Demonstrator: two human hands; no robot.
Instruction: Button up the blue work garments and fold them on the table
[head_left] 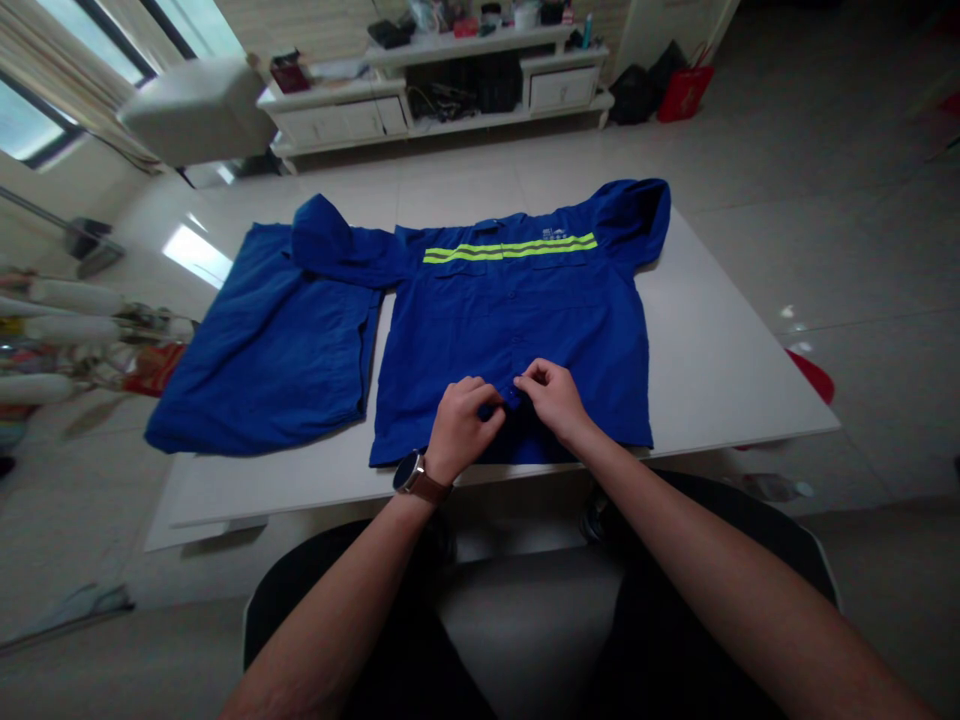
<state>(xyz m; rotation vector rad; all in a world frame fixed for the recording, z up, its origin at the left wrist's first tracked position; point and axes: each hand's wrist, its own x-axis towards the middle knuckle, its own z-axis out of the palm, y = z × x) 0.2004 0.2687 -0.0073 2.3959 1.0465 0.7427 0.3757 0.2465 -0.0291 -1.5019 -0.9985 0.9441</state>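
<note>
A blue work shirt (465,340) with a yellow-green reflective stripe across its chest lies front side up on a white table (720,350). My left hand (466,420), with a watch on the wrist, pinches the front placket near the bottom hem. Close to it on the right, my right hand (551,395) pinches the same placket between thumb and fingers. The cloth between the two hands is slightly raised; any button there is too small to tell. Folded blue cloth (262,340) lies left of the shirt, with one sleeve resting over its upper edge.
The table's front edge runs just below my wrists, above my knees. Beyond the table stand a white cabinet (337,120) and a grey stool (199,110). A red bag (684,95) sits on the floor at the back right.
</note>
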